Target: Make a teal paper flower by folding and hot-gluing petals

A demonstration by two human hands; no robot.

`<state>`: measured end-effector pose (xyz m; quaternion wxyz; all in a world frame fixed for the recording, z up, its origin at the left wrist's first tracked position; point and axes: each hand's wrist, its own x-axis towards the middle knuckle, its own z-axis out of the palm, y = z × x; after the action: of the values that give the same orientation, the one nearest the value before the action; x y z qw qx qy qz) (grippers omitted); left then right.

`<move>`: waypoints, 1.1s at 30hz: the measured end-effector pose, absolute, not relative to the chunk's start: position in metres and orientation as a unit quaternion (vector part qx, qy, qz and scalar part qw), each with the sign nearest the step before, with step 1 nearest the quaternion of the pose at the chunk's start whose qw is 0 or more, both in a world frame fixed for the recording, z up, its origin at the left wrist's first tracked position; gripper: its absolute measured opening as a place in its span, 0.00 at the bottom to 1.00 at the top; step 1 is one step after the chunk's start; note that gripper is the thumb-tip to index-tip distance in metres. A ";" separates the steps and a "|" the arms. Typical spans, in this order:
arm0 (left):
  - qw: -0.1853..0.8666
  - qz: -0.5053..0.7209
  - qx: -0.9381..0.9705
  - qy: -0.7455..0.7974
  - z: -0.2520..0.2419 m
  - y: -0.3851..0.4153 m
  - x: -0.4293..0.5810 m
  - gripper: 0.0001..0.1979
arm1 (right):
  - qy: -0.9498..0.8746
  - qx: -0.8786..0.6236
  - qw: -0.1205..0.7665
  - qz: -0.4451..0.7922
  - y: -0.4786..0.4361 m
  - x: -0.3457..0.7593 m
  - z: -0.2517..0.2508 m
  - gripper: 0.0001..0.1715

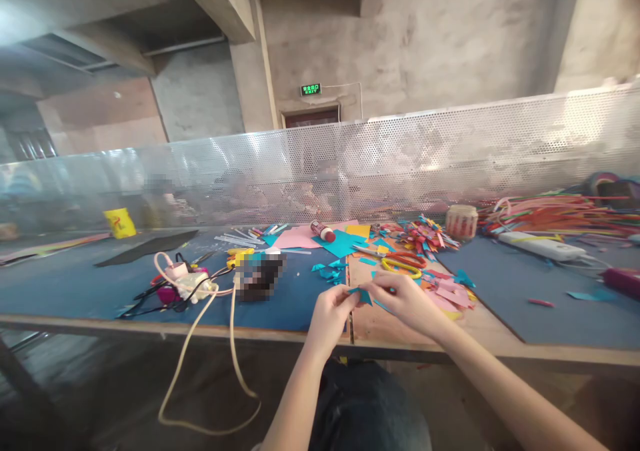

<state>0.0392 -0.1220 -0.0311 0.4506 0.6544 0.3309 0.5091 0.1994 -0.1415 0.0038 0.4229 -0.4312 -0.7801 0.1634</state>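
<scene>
Between my two hands, above the table's near edge, is a small folded piece of blue paper [366,296]. My left hand [334,307] pinches its left side. My right hand [395,294] has its fingers closed at the paper's upper right; the fingertips partly hide it. Just beyond my left hand lie several small folded blue paper pieces [329,272]. Past my right hand are scissors with yellow and orange handles [403,265]. Pink paper scraps [451,291] lie to the right of them.
A glue bottle [323,231] lies on coloured sheets [297,237] at the back. Tangled cables and plugs [193,284] are on the left, one cord hanging over the edge. A power strip [543,245] and a jar [461,222] stand right, before a perforated metal screen [400,164].
</scene>
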 end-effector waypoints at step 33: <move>0.456 0.470 0.665 0.359 -0.032 -0.125 0.036 0.12 | -0.710 -0.424 0.415 0.379 -0.131 0.205 -0.001 0.16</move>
<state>0.0364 -0.1250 -0.0316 0.4557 0.6654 0.3592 0.4696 0.2054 -0.1312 -0.0005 0.4148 -0.4239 -0.7103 0.3792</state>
